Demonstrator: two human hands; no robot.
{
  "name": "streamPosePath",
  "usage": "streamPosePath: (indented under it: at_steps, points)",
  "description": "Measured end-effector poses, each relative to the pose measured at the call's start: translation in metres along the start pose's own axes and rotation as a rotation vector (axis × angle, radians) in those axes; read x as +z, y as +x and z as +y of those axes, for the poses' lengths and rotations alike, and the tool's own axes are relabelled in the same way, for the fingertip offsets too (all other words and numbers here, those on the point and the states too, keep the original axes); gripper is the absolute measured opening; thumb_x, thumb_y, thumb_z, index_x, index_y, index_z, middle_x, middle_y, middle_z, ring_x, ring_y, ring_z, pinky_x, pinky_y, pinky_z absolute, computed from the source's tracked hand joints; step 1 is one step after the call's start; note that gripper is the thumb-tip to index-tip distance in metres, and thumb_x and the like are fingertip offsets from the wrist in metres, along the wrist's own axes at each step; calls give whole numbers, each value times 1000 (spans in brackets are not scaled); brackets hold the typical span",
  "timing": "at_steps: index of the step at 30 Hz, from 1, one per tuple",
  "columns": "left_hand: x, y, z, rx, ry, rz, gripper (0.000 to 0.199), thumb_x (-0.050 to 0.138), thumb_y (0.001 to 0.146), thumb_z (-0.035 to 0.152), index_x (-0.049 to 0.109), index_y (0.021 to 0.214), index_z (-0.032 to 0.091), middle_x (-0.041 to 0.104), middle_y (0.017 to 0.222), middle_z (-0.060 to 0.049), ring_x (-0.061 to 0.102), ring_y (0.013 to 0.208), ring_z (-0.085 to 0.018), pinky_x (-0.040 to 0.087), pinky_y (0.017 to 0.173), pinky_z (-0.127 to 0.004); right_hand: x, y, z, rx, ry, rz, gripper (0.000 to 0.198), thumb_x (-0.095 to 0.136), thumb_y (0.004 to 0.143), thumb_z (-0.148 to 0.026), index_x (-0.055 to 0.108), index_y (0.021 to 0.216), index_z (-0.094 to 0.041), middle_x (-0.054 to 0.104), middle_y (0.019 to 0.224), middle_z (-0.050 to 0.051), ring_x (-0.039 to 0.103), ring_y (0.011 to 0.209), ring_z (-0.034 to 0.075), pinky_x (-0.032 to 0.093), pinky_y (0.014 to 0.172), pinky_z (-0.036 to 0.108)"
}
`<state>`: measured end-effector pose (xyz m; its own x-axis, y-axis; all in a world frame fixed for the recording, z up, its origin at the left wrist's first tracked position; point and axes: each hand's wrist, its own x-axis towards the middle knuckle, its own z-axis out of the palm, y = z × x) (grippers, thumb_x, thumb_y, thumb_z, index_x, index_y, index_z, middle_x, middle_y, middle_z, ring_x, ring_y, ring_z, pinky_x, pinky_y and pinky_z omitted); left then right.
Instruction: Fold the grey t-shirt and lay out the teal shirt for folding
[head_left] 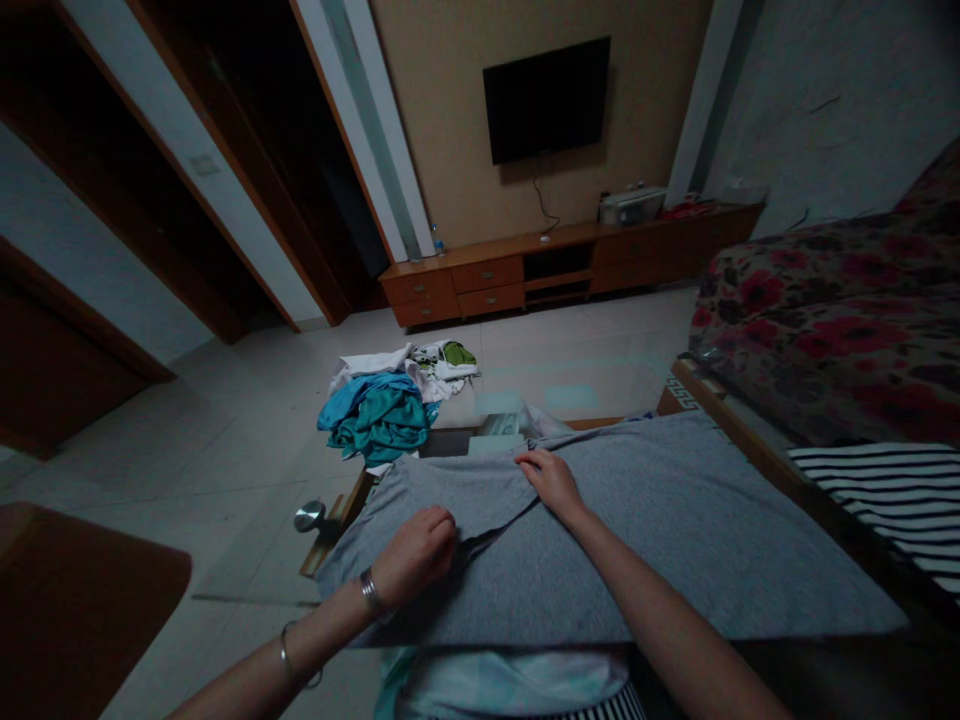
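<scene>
From where I stand, the grey garment (675, 510) lies spread over the low table (349, 510), covering most of it from the left edge to the right, with its own near edge drawn out in a long straight line. A loose layer crosses its middle, leaving a dark slanting gap.

The right hand (553, 482) has its fingertips pinched together on the cloth by the table's far edge. The left hand (420, 555) sits lower and nearer, fingers curled in against that gap; whether it has hold of the fabric I cannot tell.

To my mind, good handling here means lifting only the upper layer, keeping both hands evenly tensioned, and laying it down without dragging the cloth beneath. The slanting edge looks the likeliest place for a crease, so a flat palm along it would help.

Beyond the table's far-left corner sits a heap of clothes (382, 415), blue, teal and white. Past the right edge lies a striped cloth (885, 500), below a flowered sofa (817, 310). A cabinet (487, 290) lines the far wall.
</scene>
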<state>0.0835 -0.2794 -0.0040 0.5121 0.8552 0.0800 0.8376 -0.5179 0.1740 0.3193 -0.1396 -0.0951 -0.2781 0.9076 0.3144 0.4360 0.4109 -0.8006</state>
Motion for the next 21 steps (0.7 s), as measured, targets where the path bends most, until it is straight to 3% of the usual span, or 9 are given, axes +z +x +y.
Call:
streamPosePath:
  at_steps: [5,9,13,15,18,21]
  points:
    - [-11,1,22,-44,-96,80,8,44,81,15,49,78,20,55,81,-5,50,74,-15,41,64,-27,1,0,2,3,-19,6,21,53,85,-18,71,94,-22,67,92,5,62,90,18,44,84,27]
    - [7,-4,18,-57,-50,-62,8,46,77,13,50,73,19,55,78,-4,49,69,-14,38,60,-25,0,-1,0,-9,-18,6,21,52,86,-18,71,94,-22,67,92,5,62,90,18,45,84,27]
    - [18,-6,-3,-181,-237,-186,13,48,83,26,54,75,18,58,80,-3,52,72,-14,40,64,-24,-1,-1,-1,-15,-6,-1,21,51,86,-19,71,94,-21,67,92,6,62,90,18,45,84,27]
    - [16,-2,-19,-389,-320,-89,20,47,84,34,53,73,18,58,75,-2,52,69,-14,40,64,-25,-1,-1,0,-11,-7,-3,21,52,86,-19,71,94,-22,67,93,5,62,90,18,44,84,27]
    - [9,11,-51,-812,-291,241,21,49,81,38,51,73,18,59,76,-4,56,74,-18,43,69,-28,1,0,2,-6,-13,0,21,52,85,-18,71,94,-22,67,93,5,62,91,18,44,85,27]
    - [6,27,-84,-1046,-266,406,29,43,84,42,51,91,15,62,88,-11,60,87,-25,44,74,-35,1,0,2,-12,-8,-1,21,52,85,-18,71,94,-22,67,93,5,62,90,18,44,85,27]
